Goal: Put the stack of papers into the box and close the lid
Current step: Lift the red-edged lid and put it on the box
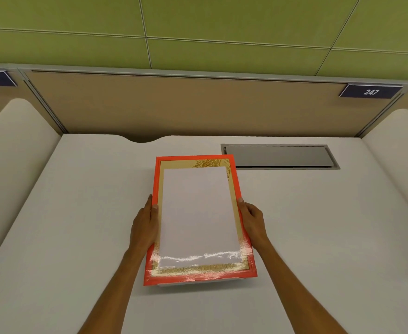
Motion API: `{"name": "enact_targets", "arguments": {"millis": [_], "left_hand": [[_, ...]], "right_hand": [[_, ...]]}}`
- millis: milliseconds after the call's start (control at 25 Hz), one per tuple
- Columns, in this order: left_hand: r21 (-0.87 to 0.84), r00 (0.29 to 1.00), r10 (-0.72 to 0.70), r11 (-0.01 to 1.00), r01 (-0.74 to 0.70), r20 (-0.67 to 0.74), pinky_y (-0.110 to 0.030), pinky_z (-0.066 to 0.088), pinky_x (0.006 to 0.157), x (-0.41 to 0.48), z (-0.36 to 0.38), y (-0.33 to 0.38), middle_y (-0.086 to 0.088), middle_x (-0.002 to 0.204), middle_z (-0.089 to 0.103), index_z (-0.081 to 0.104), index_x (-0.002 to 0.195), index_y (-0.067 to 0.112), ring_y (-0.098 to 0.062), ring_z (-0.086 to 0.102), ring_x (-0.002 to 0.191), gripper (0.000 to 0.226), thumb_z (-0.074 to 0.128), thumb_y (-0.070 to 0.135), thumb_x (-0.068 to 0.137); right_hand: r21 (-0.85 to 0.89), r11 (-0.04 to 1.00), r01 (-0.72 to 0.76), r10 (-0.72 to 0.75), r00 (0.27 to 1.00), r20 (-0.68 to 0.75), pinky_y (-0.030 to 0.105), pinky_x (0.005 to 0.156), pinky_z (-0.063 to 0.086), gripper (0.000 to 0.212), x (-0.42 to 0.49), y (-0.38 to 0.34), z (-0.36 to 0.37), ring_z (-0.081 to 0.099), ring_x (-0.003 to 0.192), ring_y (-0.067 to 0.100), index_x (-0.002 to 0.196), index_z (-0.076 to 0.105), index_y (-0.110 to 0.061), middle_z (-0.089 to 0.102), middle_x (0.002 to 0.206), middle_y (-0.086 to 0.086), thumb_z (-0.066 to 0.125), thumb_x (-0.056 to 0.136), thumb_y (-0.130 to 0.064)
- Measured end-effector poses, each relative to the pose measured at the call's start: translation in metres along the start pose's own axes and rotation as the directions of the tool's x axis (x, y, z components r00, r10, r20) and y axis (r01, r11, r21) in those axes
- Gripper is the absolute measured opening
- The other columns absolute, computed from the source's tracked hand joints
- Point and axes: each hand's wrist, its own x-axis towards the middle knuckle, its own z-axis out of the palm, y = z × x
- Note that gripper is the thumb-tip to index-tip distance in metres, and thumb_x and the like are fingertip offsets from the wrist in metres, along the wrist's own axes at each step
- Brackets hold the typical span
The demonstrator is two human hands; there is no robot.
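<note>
A flat orange-red box (234,179) with a gold patterned inside lies open-topped in the middle of the white desk, its near end lifted slightly off the surface. A white stack of papers (198,213) lies inside it, nearly filling it. My left hand (144,225) grips the box's left wall and my right hand (252,220) grips its right wall, thumbs on the rim. No lid is visible; a pale edge shows under the box's near end.
The white desk (77,225) stretches around the box. A grey cable hatch (280,156) is set into the desk behind and right of the box. A tan partition (186,104) with a "247" plate (370,92) stands at the back. Cushioned dividers flank both sides.
</note>
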Motion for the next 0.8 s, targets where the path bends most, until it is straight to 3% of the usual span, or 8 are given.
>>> {"name": "enact_targets", "arguments": {"millis": [200, 440, 640, 800], "left_hand": [[-0.007, 1.0, -0.015, 1.0, 0.015, -0.005, -0.048, 0.048, 0.101, 0.0, 0.005, -0.002, -0.01, 0.138, 0.06, 0.034, 0.152, 0.023, -0.032, 0.062, 0.119, 0.054, 0.032, 0.044, 0.102], [0.037, 1.0, -0.028, 0.999, 0.028, -0.009, -0.05, 0.048, 0.104, 0.0, 0.007, -0.001, -0.011, 0.138, 0.059, 0.031, 0.154, 0.022, -0.033, 0.06, 0.121, 0.055, 0.03, 0.043, 0.103], [0.093, 1.0, -0.008, 0.996, 0.009, -0.01, -0.054, 0.048, 0.104, 0.001, 0.01, 0.0, -0.012, 0.14, 0.057, 0.026, 0.155, 0.023, -0.034, 0.059, 0.122, 0.057, 0.027, 0.045, 0.103], [0.115, 1.0, -0.011, 0.993, 0.013, -0.014, -0.051, 0.049, 0.102, 0.001, 0.012, -0.004, -0.011, 0.139, 0.058, 0.027, 0.155, 0.023, -0.033, 0.06, 0.121, 0.057, 0.027, 0.045, 0.103]], "right_hand": [[0.004, 1.0, -0.012, 0.012, 0.999, 0.039, 0.046, 0.078, 0.062, 0.046, 0.006, 0.006, 0.002, 0.072, 0.077, 0.03, 0.092, 0.069, -0.013, 0.073, 0.085, 0.011, 0.046, 0.096, -0.052], [0.021, 1.0, -0.016, 0.015, 0.999, 0.037, 0.04, 0.074, 0.062, 0.045, 0.01, 0.007, 0.001, 0.072, 0.076, 0.03, 0.088, 0.069, -0.015, 0.074, 0.082, 0.009, 0.047, 0.096, -0.053], [0.022, 0.999, -0.024, 0.023, 0.999, 0.037, 0.046, 0.075, 0.06, 0.05, 0.013, 0.016, -0.001, 0.069, 0.072, 0.035, 0.081, 0.066, -0.011, 0.07, 0.079, 0.017, 0.046, 0.096, -0.054], [-0.076, 0.997, 0.008, -0.005, 0.999, 0.037, 0.05, 0.083, 0.06, 0.047, 0.013, 0.019, 0.002, 0.071, 0.081, 0.033, 0.09, 0.067, -0.013, 0.072, 0.088, 0.014, 0.041, 0.098, -0.052]]}}
